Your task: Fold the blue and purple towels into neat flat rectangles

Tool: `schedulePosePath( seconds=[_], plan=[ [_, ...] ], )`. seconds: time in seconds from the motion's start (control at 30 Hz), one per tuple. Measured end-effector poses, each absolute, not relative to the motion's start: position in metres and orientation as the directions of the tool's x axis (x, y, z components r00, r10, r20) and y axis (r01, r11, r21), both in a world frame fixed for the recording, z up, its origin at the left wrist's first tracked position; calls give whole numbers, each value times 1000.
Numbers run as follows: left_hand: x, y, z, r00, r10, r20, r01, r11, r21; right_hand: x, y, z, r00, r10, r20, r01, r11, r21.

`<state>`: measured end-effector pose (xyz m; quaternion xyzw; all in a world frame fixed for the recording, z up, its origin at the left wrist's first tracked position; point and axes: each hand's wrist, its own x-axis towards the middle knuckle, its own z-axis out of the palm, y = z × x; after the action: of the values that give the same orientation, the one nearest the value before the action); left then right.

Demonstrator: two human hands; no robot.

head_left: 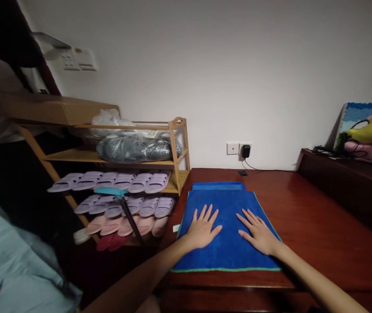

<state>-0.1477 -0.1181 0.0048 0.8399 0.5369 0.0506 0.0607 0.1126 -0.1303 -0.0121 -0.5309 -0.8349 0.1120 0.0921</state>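
A blue towel (pixel 227 202) with a green edge lies spread on a dark red wooden table (pixel 303 217), with a folded layer showing at its far end. My left hand (pixel 203 228) rests flat on the towel's left half, fingers spread and open. On the right half, my right hand (pixel 257 232) lies flat too, fingers stretched out. Neither hand holds anything.
A wooden shoe rack (pixel 177 167) at the table's left holds rows of lilac and pink slippers (pixel 134 204) and bagged items. A charger (pixel 246 151) is plugged into the wall socket behind. A raised ledge (pixel 342 178) with a picture stands at the right.
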Motion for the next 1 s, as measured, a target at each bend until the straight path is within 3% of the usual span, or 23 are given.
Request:
schedulePosePath(
  seconds=[0.5, 0.77, 0.9, 0.93, 1.0],
  plan=[
    [-147, -212, 11, 515, 848, 121, 811, -528, 251, 134, -217, -10, -437, 897, 69, 840, 434, -325],
    [-148, -228, 14, 542, 826, 153, 787, -563, 253, 136, -237, -15, -407, 909, 86, 866, 414, -282],
    [-150, -232, 14, 540, 815, 210, 774, -579, 256, 127, -244, -9, -479, 872, 105, 819, 487, -303],
    [-151, -236, 12, 548, 809, 215, 750, -588, 302, 123, -245, -7, -525, 847, 87, 791, 523, -316],
    [-151, -251, 4, 607, 774, 179, 584, -587, 560, 116, -246, -4, -614, 789, 42, 736, 590, -331]
  ],
)
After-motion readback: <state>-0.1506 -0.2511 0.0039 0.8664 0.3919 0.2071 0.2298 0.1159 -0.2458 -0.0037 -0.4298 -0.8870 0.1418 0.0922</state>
